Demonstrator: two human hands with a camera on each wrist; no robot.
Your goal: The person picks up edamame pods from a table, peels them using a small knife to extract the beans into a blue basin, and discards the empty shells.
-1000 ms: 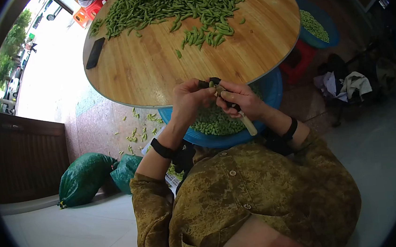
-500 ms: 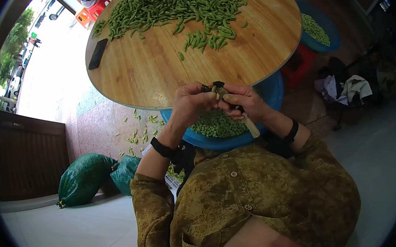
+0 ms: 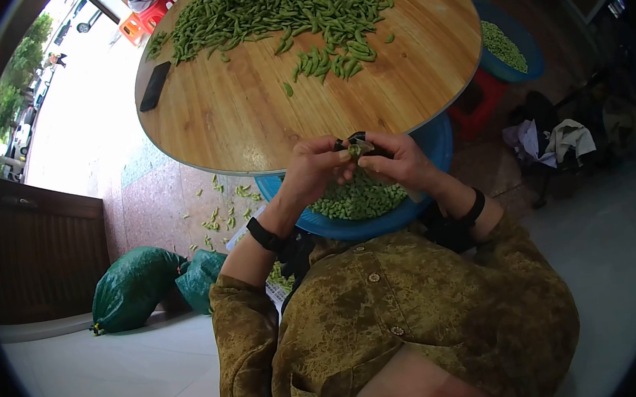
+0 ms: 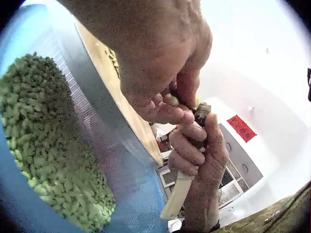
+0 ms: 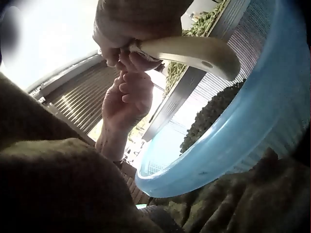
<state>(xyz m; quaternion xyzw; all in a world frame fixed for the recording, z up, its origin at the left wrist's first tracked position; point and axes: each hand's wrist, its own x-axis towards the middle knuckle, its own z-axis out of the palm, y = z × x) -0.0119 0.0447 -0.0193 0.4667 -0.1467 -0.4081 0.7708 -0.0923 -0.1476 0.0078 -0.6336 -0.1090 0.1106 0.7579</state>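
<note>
My left hand (image 3: 317, 167) pinches a green bean pod (image 3: 355, 151) at its fingertips, just past the near edge of the round table. Meeting it there, my right hand (image 3: 406, 163) grips a knife by its cream handle (image 5: 206, 54), which sticks out below the fist in both wrist views. The blade is mostly hidden by the fingers. Dark coverings wrap some fingertips. Under both hands a blue basin (image 3: 340, 231) holds a heap of shelled green beans (image 4: 48, 141).
Unshelled pods (image 3: 264, 10) are piled on the wooden table (image 3: 228, 123), with a black flat object (image 3: 155, 86) near its left edge. Green sacks (image 3: 138, 284) and scattered pods (image 3: 214, 221) lie on the floor at left. Another blue basin (image 3: 531, 59) stands at right.
My right hand has turned at the pod, so the knife handle that stuck out below it is now mostly hidden in the head view. The left hand stays close against it.
</note>
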